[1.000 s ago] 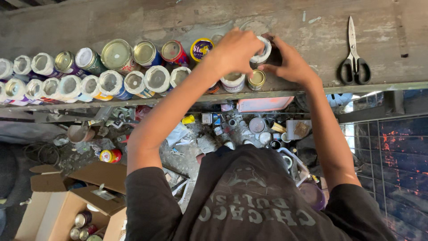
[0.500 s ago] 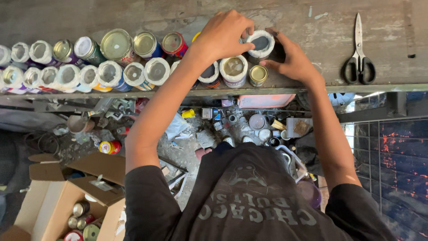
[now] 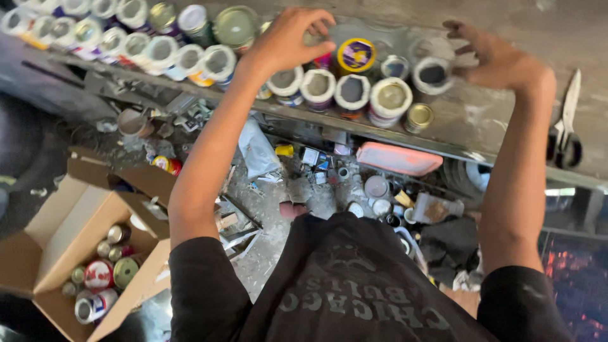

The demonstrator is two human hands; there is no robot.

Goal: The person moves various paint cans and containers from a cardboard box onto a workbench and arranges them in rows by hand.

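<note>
Workbench (image 3: 494, 120), cans (image 3: 354, 88) between both hands.

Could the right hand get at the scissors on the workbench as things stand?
Probably yes. The right hand is open and holds nothing, and the scissors lie just beside it on the workbench, with bare surface between them and no cans in the way.

Grey, paint-stained workbench (image 3: 494, 114) across the top, from 10 to 3 o'clock. Black-handled scissors (image 3: 563, 130) lying on it at 3 o'clock. Below its edge, dusty concrete floor (image 3: 272, 209) littered with scraps and small containers near centre. Open cardboard box (image 3: 57, 240) at 8 o'clock, holding tins. Pink tray (image 3: 398, 158) under the bench edge, 1 o'clock. Dim daylight; red-speckled dark surface (image 3: 570, 272) at 4 o'clock.
</note>
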